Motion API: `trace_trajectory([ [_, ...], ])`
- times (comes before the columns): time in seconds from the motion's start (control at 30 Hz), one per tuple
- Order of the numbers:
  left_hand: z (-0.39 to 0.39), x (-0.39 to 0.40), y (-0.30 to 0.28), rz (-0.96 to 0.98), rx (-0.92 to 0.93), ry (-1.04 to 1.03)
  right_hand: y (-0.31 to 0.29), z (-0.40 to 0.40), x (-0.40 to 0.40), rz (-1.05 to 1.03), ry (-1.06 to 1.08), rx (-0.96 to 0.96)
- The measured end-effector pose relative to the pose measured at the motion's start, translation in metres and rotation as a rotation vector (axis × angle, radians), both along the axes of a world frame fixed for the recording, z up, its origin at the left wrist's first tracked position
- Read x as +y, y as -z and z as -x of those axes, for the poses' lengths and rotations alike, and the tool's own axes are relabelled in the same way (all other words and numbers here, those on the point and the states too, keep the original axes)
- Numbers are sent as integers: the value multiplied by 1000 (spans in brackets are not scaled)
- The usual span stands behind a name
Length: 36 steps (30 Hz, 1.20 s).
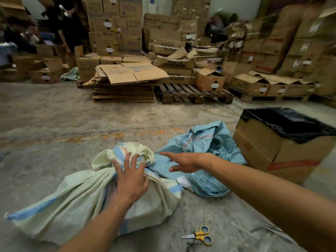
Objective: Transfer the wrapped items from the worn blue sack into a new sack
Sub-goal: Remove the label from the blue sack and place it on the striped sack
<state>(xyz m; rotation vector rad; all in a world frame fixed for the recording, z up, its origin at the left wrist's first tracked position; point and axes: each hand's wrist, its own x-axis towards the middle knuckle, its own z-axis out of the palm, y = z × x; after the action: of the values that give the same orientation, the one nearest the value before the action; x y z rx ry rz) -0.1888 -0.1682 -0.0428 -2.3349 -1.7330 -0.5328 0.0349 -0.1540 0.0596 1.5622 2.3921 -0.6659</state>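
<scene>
A pale cream sack [76,202] with blue stripes lies full on the concrete floor, its neck bunched together. My left hand [130,179] rests on that neck with fingers spread, gripping nothing. To the right lies the worn blue sack [203,142], crumpled and mostly flat. My right hand [183,161] hovers over the blue sack's near edge, fingers extended and apart. No wrapped items are visible; the cream sack's contents are hidden.
Yellow-handled scissors [200,235] lie on the floor near me. A cardboard box lined with a black bag [283,142] stands at right. Flattened cartons [127,82], a wooden pallet [192,93] and stacked boxes fill the back. A person stands at far left [69,24].
</scene>
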Motion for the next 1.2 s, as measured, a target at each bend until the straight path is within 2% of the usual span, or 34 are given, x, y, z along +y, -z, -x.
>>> trace_trajectory([
  [0.13,-48,-1,4,4,88,4,23,-38,1,-65,102,-37],
  [0.23,-82,6,17,28,138,136,66,-72,4,-95,166,-62],
  [0.3,-109,17,30,144,87,212,100,-90,9,-79,182,-87],
  [0.4,-138,44,56,464,-36,179,142,-106,19,-146,181,-87],
  [0.53,-171,88,93,610,-66,96,191,-125,40,-184,255,-127],
  [0.6,-187,103,104,624,-30,70,207,-132,52,-194,288,-123],
  [0.7,-216,126,125,624,-17,76,230,-153,77,-357,347,-104],
  [0.8,-230,137,146,673,-112,76,251,-180,92,-472,560,87],
  [0.9,-237,146,152,645,-104,85,265,-207,94,-456,781,273],
  [1.0,-242,148,153,629,-110,85,267,-225,91,-526,957,435],
  [1.1,-244,148,154,624,-83,129,262,-230,88,-563,931,446],
  [1.2,-246,144,152,550,-84,137,255,-221,79,-383,796,441],
])
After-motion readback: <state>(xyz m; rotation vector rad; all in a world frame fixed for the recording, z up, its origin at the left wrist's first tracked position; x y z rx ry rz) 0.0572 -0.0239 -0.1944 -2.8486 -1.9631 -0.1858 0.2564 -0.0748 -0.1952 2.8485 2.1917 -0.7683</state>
